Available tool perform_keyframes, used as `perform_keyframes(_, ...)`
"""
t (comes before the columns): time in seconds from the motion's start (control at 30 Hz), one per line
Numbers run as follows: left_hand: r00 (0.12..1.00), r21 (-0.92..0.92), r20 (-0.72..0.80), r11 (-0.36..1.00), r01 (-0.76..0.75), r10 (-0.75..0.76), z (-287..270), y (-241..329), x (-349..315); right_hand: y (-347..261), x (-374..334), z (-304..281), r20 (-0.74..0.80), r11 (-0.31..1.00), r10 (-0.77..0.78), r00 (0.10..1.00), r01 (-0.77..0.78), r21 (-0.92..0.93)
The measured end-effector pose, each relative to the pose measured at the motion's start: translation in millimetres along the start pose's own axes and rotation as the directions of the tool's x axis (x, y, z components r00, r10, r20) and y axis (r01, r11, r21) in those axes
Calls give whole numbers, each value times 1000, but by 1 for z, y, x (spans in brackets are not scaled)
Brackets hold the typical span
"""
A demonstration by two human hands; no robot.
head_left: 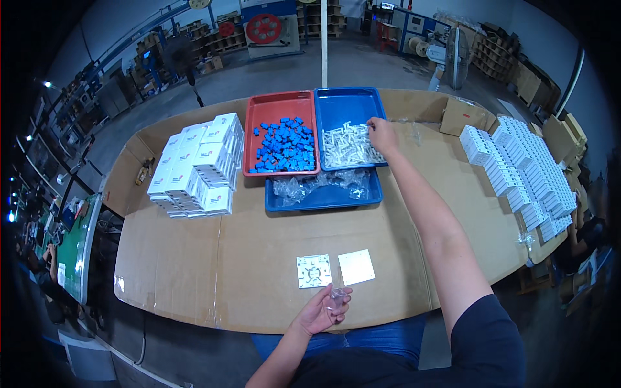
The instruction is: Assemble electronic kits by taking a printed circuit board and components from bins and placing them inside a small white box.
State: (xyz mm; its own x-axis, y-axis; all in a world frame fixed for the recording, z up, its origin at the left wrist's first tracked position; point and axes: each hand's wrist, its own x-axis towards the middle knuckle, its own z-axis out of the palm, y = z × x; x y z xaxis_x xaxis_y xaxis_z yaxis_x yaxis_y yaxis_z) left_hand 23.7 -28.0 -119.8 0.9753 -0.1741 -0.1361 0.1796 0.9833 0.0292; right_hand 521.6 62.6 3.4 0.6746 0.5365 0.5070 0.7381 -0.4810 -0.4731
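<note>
The left hand (318,312) holds a clear bag (336,300) in its curled fingers. The right hand (383,136) is over the blue tray (348,107) of white pieces (348,145); finger closure is indeterminable.

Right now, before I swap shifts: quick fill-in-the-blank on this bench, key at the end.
1. The tray holding small blue pieces is ____.
2. The right hand is at the upper blue tray, whose pieces are ____ in colour.
3. The left hand holds a small item of clear ____.
4. The plain square plate lies to the ____ of the patterned plate.

Missing words: red; white; plastic; right.
</note>
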Motion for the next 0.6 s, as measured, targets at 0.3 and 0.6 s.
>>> perform_keyframes(0.3, 1000, 11, 10, 1000, 17, -17, 2, 6, 7, 16, 23, 29, -14, 985, -79, 997, 76, -152)
perform_keyframes(0.6, 999, 25, 2, 999, 41, -41, 4, 9, 12, -11, 26, -22, 49, 561, 366, 929, -263, 785)
